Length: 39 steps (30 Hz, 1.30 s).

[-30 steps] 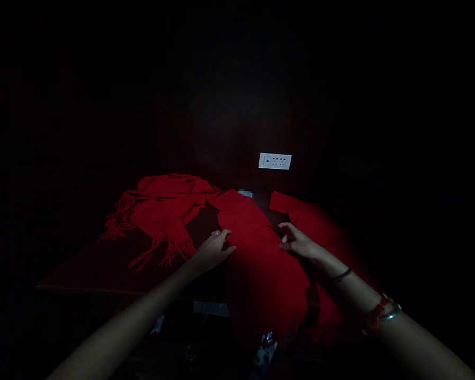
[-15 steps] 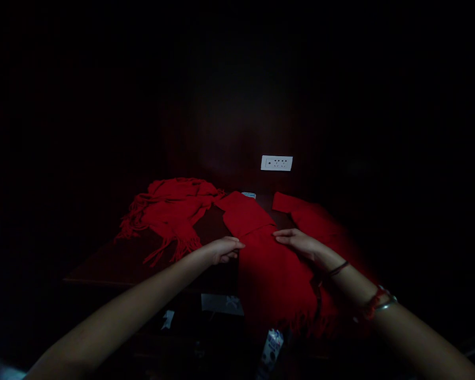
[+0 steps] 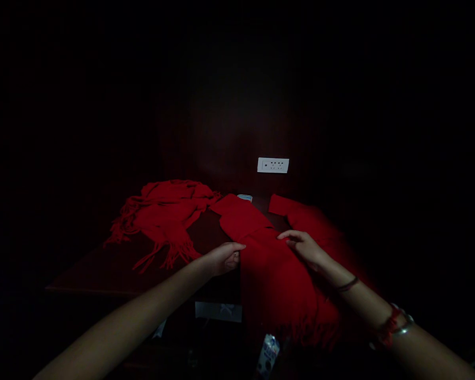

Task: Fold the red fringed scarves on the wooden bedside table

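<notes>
Nearest: printed packet (image 3: pixel 268 354), bottom cut off by the frame, lettering unreadable. Red middle scarf (image 3: pixel 275 272) runs up the centre, fringe past the near edge of the table (image 3: pixel 98 277); fringe tips fade into the dark. Left hand (image 3: pixel 225 257): thumb over the scarf's left edge, fingers curled below, looks clamped on cloth (fingertips hidden, so going by posture). Right hand (image 3: pixel 304 247): fingers at the right edge, thumb and forefinger slightly apart; can't tell if they grip. To do it well: level both hands, tension evenly sideways, leave the cloth beyond flat. Right scarf (image 3: pixel 314 224) dims into shadow. Far: small pale object (image 3: pixel 244 198), can't identify.
</notes>
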Motion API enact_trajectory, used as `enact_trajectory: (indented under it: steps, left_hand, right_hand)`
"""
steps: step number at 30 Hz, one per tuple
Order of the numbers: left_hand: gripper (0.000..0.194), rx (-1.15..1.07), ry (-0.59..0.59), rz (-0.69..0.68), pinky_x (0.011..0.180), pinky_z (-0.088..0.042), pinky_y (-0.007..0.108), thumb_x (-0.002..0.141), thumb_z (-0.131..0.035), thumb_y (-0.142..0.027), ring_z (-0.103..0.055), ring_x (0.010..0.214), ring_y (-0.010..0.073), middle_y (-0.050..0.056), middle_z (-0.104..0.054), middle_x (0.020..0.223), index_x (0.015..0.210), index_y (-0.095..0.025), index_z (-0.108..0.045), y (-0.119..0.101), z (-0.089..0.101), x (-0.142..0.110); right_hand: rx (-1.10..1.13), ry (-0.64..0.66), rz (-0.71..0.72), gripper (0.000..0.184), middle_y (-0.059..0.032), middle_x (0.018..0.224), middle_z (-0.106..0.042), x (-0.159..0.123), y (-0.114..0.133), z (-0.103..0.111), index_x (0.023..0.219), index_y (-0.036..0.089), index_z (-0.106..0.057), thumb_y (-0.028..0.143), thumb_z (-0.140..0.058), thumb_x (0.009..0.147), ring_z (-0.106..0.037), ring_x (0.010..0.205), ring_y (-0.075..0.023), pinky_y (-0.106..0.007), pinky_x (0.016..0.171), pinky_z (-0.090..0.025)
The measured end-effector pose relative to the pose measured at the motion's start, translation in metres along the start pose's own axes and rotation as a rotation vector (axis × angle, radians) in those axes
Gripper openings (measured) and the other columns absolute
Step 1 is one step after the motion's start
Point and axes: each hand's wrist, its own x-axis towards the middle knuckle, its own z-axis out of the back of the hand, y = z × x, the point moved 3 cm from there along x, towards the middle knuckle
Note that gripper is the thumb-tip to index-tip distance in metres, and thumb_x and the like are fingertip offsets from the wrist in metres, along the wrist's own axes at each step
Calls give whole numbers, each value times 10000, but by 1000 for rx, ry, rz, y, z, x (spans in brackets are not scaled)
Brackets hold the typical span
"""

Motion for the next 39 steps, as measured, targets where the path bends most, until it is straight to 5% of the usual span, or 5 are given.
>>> enact_trajectory:
  steps: [8, 18, 26, 35, 39]
  left_hand:
    - [252, -51, 194, 82, 530, -345, 182, 659, -599, -372, -543, 598, 90, 1, -613, 739, 792, -161, -566, 0, -4, -17]
    - [400, 39, 290, 15, 615, -373, 202, 643, -651, -307, -534, 853, 147, 81, -571, 1012, 1011, -174, -570, 11, 17, -25]
    - [334, 124, 179, 1, 579, -350, 197, 633, -642, -347, -536, 788, 146, 70, -593, 921, 904, -154, -603, 9, 12, -27]
    - [276, 346, -204, -142, 468, -250, 175, 608, -605, -418, -427, 521, 77, -35, -501, 565, 598, -152, -533, 16, 7, -17]
    - [281, 326, -232, -291, 463, -257, 186, 562, -642, -380, -400, 484, 72, -61, -437, 495, 571, -148, -484, 15, 3, -17]
  right_hand:
    - [-43, 170, 55, 410, -75, 1218, -432, 1, 7, -5, 1128, 181, -502, 234, -465, 723, -408, 1104, -170, -323, 962, -279]
    - [-226, 352, 183, 586, -83, 1240, -406, -1, 8, -3, 1192, 161, -448, 130, -558, 617, -353, 1151, -197, -332, 991, -238]
    - [-303, 334, 151, 302, -33, 942, -637, 5, 1, 15, 877, 202, -653, 83, -516, 636, -556, 908, -204, -340, 838, -403]
    - [-123, 247, -32, 404, -82, 1178, -505, 9, -14, 15, 1131, 137, -505, 156, -469, 730, -472, 1059, -174, -326, 934, -334]
    - [94, 346, -36, 765, -49, 1320, -336, -15, -6, 11, 1301, 213, -252, 216, -614, 628, -377, 1151, -162, -309, 964, -310]
